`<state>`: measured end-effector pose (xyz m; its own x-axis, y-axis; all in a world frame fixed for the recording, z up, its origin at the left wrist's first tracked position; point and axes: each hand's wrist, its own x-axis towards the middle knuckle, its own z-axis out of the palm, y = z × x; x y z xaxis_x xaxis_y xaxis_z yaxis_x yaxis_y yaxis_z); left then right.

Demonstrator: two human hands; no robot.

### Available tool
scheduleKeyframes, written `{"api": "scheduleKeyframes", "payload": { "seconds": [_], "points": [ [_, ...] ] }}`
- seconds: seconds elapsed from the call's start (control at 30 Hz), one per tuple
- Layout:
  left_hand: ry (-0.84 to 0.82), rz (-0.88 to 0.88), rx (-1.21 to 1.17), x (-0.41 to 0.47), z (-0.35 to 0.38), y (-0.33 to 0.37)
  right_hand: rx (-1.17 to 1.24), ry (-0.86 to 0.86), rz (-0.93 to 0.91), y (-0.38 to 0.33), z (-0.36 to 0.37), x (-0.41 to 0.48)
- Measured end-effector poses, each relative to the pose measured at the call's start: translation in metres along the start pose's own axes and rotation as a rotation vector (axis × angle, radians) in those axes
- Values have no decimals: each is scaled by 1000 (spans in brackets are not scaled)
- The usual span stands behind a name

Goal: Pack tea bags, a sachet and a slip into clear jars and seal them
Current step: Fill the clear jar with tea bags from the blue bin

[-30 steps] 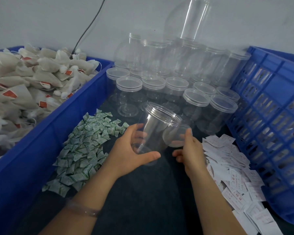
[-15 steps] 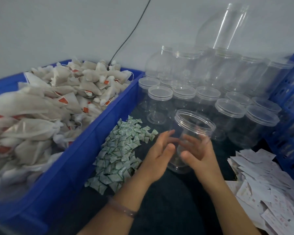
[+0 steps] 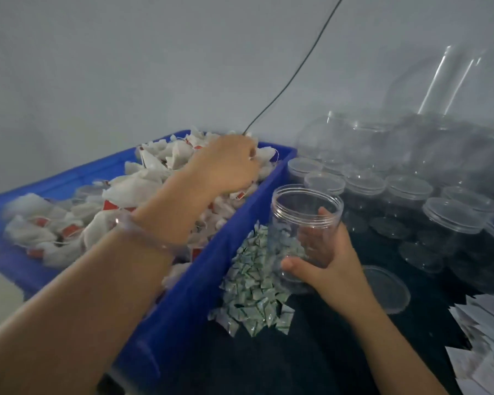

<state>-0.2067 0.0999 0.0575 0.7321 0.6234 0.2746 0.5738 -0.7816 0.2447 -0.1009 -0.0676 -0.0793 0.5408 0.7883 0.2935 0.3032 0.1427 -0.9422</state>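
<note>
Your right hand [image 3: 334, 260] has its grip wrapped round the open jar [image 3: 305, 220], sachet pile [image 3: 251, 283] at its 7 o'clock. Your left hand [image 3: 226, 163] is in the blue bin [image 3: 200, 283] at 10 o'clock, on the tea bags [image 3: 143, 181]; can't tell if that grip holds any.

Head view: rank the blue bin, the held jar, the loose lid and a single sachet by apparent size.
1. blue bin
2. jar
3. lid, partly hidden
4. sachet, clearly smallest
</note>
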Motion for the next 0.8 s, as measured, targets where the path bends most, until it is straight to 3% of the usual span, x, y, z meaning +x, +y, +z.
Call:
{"api": "scheduleKeyframes", "payload": {
  "seconds": [0.07, 0.13, 0.27, 0.5, 0.57, 0.7, 0.8],
  "points": [
    [-154, -131, 235, 16, 4, -33, -11, -18, -30, -4, 9, 9],
    [-216, -236, 316, 24, 14, -61, -16, -29, -57, -6, 15, 18],
    [-193, -300, 256, 26, 40, -91, 14, -43, -49, 0, 17, 27],
    [-187, -360, 363, 35, 54, -97, -25, -70, 89, 17, 13, 23],
    [-109, -327, 260, 35, 52, -101, -20, -66, 98, 19, 11, 23],
    [153, -231, -277, 33, 44, -103, -14, -85, 100, 23, 10, 22],
    [312, -147, -454, 30, 38, -90, -2, -127, 112, 27, 12, 21]
  ]
}}
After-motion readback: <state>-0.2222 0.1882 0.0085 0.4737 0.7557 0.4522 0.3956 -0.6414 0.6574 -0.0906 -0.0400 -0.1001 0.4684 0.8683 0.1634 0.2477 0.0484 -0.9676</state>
